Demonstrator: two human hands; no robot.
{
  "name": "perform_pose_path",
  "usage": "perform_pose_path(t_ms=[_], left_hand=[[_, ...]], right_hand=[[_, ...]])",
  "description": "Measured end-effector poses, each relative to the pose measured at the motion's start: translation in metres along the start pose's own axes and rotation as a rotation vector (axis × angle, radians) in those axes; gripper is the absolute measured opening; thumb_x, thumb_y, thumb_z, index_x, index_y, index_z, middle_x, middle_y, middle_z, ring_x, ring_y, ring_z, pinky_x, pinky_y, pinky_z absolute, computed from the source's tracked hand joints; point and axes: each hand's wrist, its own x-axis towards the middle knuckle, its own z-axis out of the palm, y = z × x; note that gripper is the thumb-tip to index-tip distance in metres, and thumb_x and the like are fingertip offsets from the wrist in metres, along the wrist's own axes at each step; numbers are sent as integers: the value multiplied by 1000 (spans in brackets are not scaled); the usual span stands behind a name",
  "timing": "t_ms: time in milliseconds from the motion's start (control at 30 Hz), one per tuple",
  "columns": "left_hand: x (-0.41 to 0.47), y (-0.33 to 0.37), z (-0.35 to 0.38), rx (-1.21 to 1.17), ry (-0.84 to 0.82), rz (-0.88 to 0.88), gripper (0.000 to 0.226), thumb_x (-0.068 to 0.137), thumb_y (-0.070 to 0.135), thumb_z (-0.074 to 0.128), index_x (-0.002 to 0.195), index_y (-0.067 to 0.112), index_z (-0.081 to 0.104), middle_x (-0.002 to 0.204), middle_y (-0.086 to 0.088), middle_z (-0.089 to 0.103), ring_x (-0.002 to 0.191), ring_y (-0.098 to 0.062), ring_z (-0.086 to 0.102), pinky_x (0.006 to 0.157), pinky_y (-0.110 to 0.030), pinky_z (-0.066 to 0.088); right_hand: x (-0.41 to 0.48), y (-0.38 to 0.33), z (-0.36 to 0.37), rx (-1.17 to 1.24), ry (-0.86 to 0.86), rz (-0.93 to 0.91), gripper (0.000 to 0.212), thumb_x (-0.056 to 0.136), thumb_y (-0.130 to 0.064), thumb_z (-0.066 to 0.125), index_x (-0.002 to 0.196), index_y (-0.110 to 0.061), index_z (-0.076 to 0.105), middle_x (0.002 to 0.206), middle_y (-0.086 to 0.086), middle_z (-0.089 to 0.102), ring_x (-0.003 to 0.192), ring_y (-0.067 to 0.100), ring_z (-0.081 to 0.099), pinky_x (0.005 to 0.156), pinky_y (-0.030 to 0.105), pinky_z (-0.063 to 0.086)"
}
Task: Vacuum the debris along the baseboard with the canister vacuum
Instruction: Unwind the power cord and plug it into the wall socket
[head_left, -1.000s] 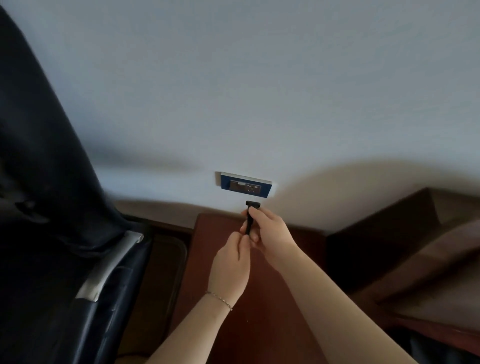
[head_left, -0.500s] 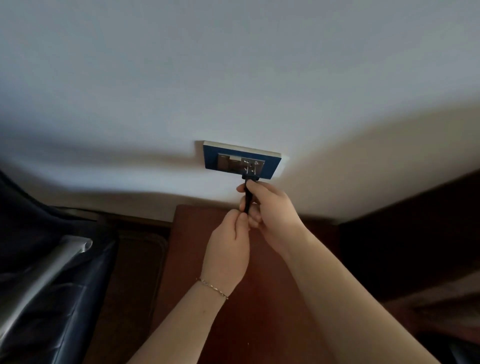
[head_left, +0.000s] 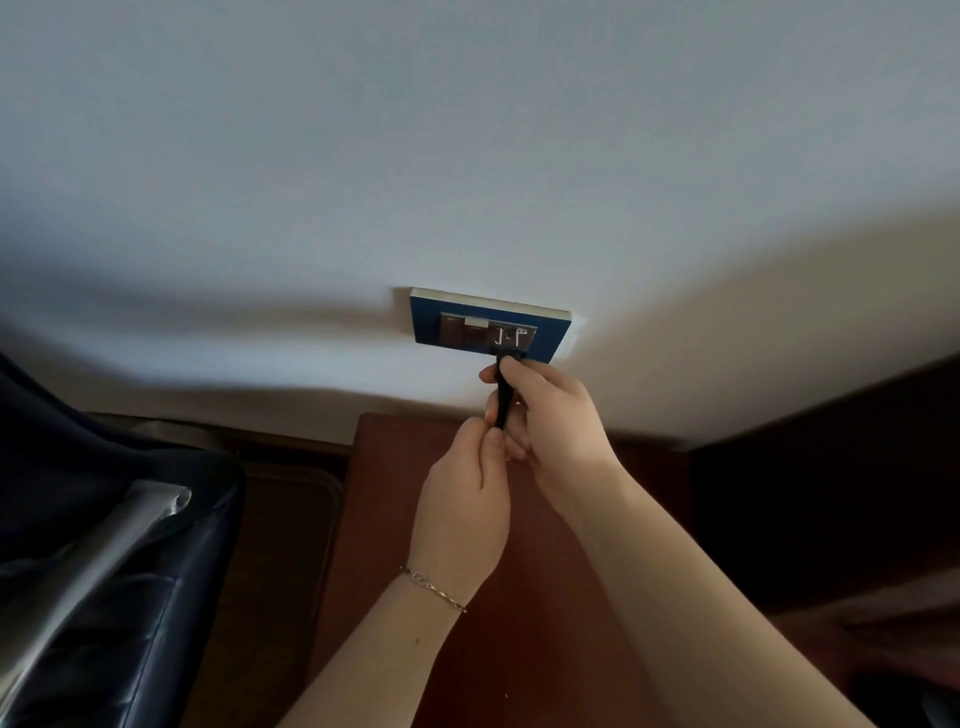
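A blue-framed wall socket (head_left: 431, 325) sits low on the white wall. A black plug (head_left: 503, 387) stands upright with its head touching the socket's lower right part. My right hand (head_left: 556, 421) grips the plug's body from the right. Just below it, my left hand (head_left: 462, 499) pinches the plug's lower end, with a thin bracelet on the wrist. The cord below the hands is hidden. The canister vacuum and the debris are out of view.
A reddish-brown wooden surface (head_left: 519, 649) lies under my arms against the wall. A dark blue leather seat with a silver strip (head_left: 104, 561) fills the lower left. Dark wooden furniture (head_left: 831, 493) stands at the right.
Both hands have carried the plug upward from below the socket until its head meets the socket face. The view has moved closer to the wall.
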Motion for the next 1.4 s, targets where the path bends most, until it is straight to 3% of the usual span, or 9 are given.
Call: perform_pose_path(t_ms=[333,800,967,1233,1300,1367,1400], left_hand=[[4,6,-1,17,-6,-28,28,100,27,33,97,14,58,75,5,60,76,-23,60,69,-45,47],[10,18,-2,34,14,-17,27,100,28,31,96,14,54,74,1,59,72,-19,59,65,-43,47],[15,18,-2,72,21,-23,23,100,27,30,87,18,47,67,3,54,63,-16,55,56,-33,40],[17,17,-6,128,25,22,28,99,26,33,87,10,52,66,-2,56,66,-24,57,62,-45,45],[12,15,-14,236,-7,81,29,98,29,33,89,14,56,71,1,58,68,-17,59,65,-38,49],[8,13,-28,495,46,226,34,97,34,31,102,19,62,88,4,65,81,-10,63,73,-24,52],[4,13,-37,636,76,303,38,96,36,31,108,18,63,97,2,67,90,-13,65,78,-26,52]], right_hand=[[1,-6,8,5,70,17,27,98,-19,46,78,-7,59,62,10,50,28,2,39,32,15,30],[6,-18,15,8,159,59,30,97,-20,48,72,-7,59,55,5,50,30,3,36,32,16,27],[7,-18,18,14,181,40,31,97,-20,48,73,-8,62,57,2,54,29,3,38,32,15,28],[9,-21,17,13,171,64,29,97,-19,49,73,-8,62,60,3,58,28,5,33,31,16,26],[5,-30,10,-131,88,71,28,98,-25,48,83,-7,63,71,9,66,33,8,34,35,19,30],[-5,-38,-1,-594,64,13,34,98,-38,43,94,-12,65,89,12,72,52,16,53,53,26,43],[-15,-40,-8,-871,81,-48,37,97,-42,40,104,-16,64,100,9,71,71,20,61,66,30,46]])
